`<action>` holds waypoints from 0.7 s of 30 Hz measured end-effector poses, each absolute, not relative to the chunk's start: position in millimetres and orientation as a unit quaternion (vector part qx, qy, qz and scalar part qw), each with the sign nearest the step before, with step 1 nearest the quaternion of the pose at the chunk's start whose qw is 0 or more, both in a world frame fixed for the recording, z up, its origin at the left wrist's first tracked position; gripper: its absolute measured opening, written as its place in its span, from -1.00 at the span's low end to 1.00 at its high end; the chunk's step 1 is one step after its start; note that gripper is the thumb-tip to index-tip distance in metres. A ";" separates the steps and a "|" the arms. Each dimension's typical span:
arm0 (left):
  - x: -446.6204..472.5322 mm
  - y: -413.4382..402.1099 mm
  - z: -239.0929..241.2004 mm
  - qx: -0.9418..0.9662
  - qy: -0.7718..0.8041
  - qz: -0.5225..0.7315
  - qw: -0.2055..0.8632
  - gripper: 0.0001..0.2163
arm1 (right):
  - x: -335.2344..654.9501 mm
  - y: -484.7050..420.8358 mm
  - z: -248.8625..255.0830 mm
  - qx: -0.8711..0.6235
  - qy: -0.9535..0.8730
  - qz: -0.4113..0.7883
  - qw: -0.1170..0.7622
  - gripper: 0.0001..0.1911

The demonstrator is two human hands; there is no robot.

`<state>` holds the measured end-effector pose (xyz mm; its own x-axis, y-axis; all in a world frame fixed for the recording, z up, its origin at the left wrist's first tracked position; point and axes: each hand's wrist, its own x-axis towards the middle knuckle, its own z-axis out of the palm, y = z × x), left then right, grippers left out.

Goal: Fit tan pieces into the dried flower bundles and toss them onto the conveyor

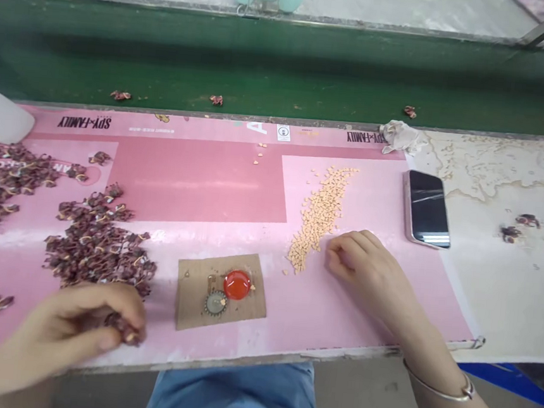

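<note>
Left hand [94, 322] pinching a dark piece [124, 329], right hand [371, 270] curled beside pale bits [318, 217].

The dark piece sits between thumb and fingertips at lower left of the frame, just below a heap [101, 246] of similar ones; whether the right hand, right of centre, grips anything I can't tell. On the tabletop [496, 300], cardboard [193, 286] bearing a red cap [237, 284] lies at lower centre, the phone [428, 208] farther right.

clusters [101, 249]: dark maroon | pieces [321, 211]: pale tan | disc [237, 285]: orange-red | sheet [197, 185]: pink, two-tone blocks
</note>
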<state>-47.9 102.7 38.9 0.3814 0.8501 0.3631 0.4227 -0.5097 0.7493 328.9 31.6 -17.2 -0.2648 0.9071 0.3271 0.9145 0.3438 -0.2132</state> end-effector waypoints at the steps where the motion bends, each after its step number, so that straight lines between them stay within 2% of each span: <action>1: -37.3 90.7 35.9 0.775 0.415 0.374 0.297 -0.72 | 319.2 29.9 -12.4 -0.568 -0.793 0.017 0.220 -0.81; 2: -26.8 78.4 32.4 0.767 0.421 0.368 0.314 -0.75 | 306.8 27.5 -6.9 -0.559 -0.792 0.045 0.242 -0.83; 6: 4.9 37.8 17.0 0.745 0.417 0.346 0.389 -0.88 | 243.7 12.8 9.8 -0.476 -0.724 0.297 0.401 -0.86; 8: 13.2 26.5 10.7 0.737 0.405 0.352 0.411 -0.86 | 217.6 6.0 10.2 -0.464 -0.688 0.339 0.444 -0.87; 13: 20.1 15.2 5.2 0.736 0.414 0.390 0.366 -0.86 | 192.1 -1.8 1.1 -0.483 -0.634 0.354 0.490 -0.87; 21: 21.1 11.4 8.3 0.766 0.420 0.379 0.305 -0.85 | 188.0 -6.9 4.4 -0.490 -0.643 0.333 0.485 -0.92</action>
<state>21.1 11.4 8.3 0.3597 0.8745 0.3253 0.4123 -0.4617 0.7854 188.0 -6.9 4.4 -0.0487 0.9535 0.2975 0.3060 0.2978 -0.9042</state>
